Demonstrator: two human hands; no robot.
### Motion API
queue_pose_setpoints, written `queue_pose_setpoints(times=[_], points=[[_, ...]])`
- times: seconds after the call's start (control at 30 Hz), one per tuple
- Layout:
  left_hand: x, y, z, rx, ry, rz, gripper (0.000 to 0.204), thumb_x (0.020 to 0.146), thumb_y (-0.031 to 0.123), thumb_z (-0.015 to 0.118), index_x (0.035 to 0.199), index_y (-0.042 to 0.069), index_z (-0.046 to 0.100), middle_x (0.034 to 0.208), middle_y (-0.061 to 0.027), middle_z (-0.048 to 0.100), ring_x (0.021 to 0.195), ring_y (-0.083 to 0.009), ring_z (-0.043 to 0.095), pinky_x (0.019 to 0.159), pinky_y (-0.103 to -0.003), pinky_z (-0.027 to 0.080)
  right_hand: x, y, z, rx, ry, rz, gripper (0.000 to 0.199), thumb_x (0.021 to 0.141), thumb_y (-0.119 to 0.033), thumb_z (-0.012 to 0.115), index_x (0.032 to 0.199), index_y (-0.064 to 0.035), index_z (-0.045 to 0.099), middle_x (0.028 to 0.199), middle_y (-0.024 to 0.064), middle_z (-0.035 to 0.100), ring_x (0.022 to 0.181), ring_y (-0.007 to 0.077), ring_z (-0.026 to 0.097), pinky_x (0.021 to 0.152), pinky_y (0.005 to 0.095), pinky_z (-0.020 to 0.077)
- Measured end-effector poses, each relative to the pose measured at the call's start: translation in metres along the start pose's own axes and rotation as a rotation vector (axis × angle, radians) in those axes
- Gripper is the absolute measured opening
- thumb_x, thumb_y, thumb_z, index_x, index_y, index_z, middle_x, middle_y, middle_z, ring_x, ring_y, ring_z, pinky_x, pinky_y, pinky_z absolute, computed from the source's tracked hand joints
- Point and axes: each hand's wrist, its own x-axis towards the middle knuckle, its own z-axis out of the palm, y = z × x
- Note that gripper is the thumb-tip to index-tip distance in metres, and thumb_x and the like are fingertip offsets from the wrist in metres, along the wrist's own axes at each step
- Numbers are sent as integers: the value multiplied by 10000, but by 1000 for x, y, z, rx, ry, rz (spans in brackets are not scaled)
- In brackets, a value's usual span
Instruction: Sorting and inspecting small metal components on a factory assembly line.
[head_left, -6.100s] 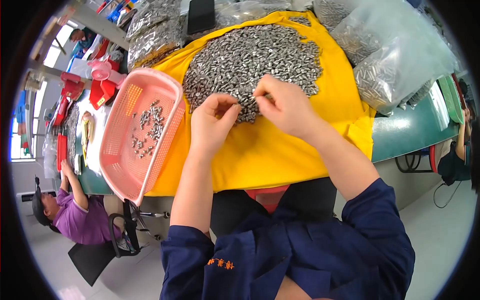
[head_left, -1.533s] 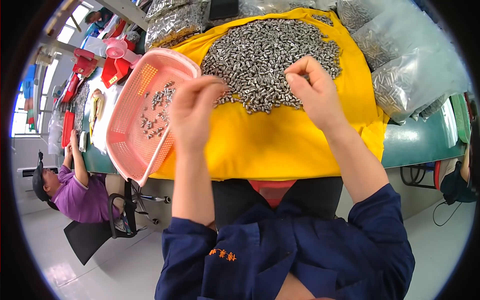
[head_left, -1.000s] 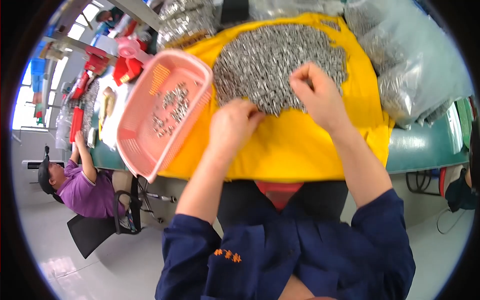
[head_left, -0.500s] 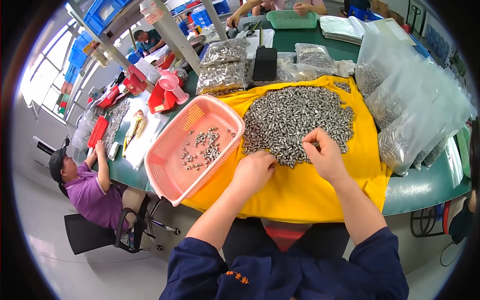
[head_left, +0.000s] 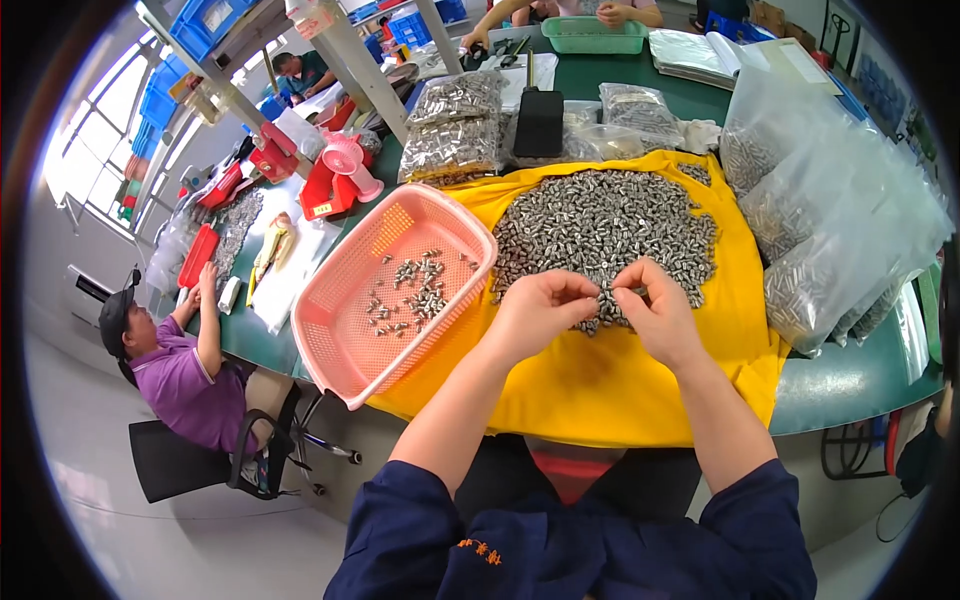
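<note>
A broad heap of small shiny metal parts (head_left: 610, 220) is spread on a yellow cloth (head_left: 620, 400). Over the heap's near edge, my left hand (head_left: 540, 312) and my right hand (head_left: 655, 312) face each other, fingertips almost meeting. Both are closed in a pinch of thumb and forefinger. Whatever sits between those fingertips is too small to make out. To the left of my left hand, a pink plastic basket (head_left: 335, 320) with perforated walls stands tilted toward me, partly on the cloth, with a scatter of the same metal parts (head_left: 420, 285) on its bottom.
Large clear bags of metal parts (head_left: 800, 230) crowd the right side. Packed bags (head_left: 455, 125) and a black phone-like object (head_left: 540, 125) line the back. A pink fan (head_left: 350, 165) stands beyond the basket. At the left, a person in purple (head_left: 190, 380) works seated; others sit farther back.
My left hand has moved right and slightly up, from the heap's near-left edge to meet my right hand. My right hand has stayed nearly in place, still pinched.
</note>
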Motion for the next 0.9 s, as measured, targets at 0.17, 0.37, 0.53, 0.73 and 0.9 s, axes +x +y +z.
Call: queue_pose_setpoints(times=[0.17, 0.37, 0.53, 0.73, 0.9], points=[[17, -13, 4, -306, -4, -2, 136, 751, -26, 571, 887, -17, 576, 782, -50, 599, 709, -114, 579, 663, -226, 479, 8, 2, -3, -9, -2, -53, 67, 772, -51, 498, 833, -22, 494, 717, 35, 536, 645, 86, 496, 580, 216, 415], [18, -24, 2, -398, -25, 31, 154, 751, -29, 573, 905, -13, 575, 815, -74, 605, 732, -135, 587, 681, -241, 482, 10, -2, -1, -51, -36, -48, 63, 767, -50, 496, 811, -7, 485, 714, 57, 537, 654, 109, 526, 585, 244, 435], [16, -27, 4, -383, -27, 52, 152, 754, -21, 576, 906, -10, 575, 822, -86, 607, 732, -149, 593, 687, -259, 489, 6, -4, -4, -76, -34, -53, 55, 760, -43, 494, 799, -6, 486, 716, 58, 534, 642, 111, 521, 575, 244, 430], [15, -27, 4, -392, -10, 51, 149, 750, -18, 583, 899, -9, 579, 806, -82, 611, 732, -145, 594, 689, -257, 489, 5, -3, -1, -155, -26, -85, 37, 737, -31, 491, 769, -17, 479, 690, 78, 533, 616, 170, 534, 555, 284, 423], [15, -26, 5, -97, 70, 140, 127, 728, -50, 589, 851, -22, 603, 810, -64, 612, 725, -116, 574, 678, -229, 473, 5, 2, 5, -505, 18, -366, 54, 717, -25, 492, 751, -34, 452, 663, 118, 516, 633, 290, 523, 556, 370, 414]])
